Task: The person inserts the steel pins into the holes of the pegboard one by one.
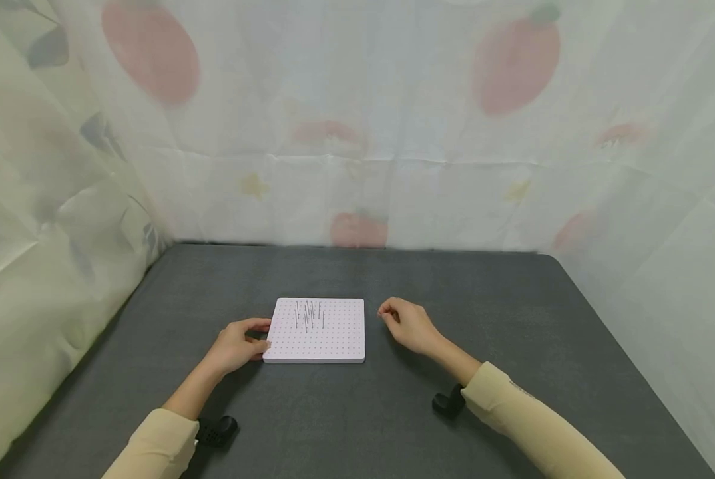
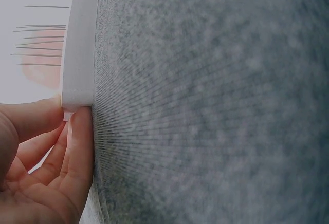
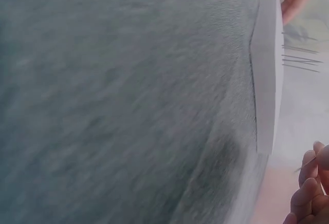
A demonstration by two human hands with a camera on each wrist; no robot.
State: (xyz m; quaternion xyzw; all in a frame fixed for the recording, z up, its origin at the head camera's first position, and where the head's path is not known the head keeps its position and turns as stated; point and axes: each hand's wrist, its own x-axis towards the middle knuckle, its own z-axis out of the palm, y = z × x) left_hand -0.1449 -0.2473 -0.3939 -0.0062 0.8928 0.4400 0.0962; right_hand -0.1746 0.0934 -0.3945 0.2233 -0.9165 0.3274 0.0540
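A white board (image 1: 339, 349) with rows of small holes lies flat on the dark table. Several thin dark needles (image 1: 307, 317) stand upright in its upper left part, a few leaning slightly. My left hand (image 1: 235, 344) holds the board's left edge, with the thumb on the top face and fingers against the side, as the left wrist view shows. Just off the board's right edge, my right hand (image 1: 414, 327) is raised over the table. Between its thumb and fingertips it pinches a thin needle (image 3: 299, 170), mostly hidden by the fingers in the right wrist view.
The dark grey table (image 1: 357, 426) runs back to a pale curtain (image 1: 429, 199) with fruit prints. More curtain (image 1: 46, 233) hangs close along the left side. Black wrist cameras (image 1: 218, 431) sit at both cream sleeves (image 1: 160, 442).
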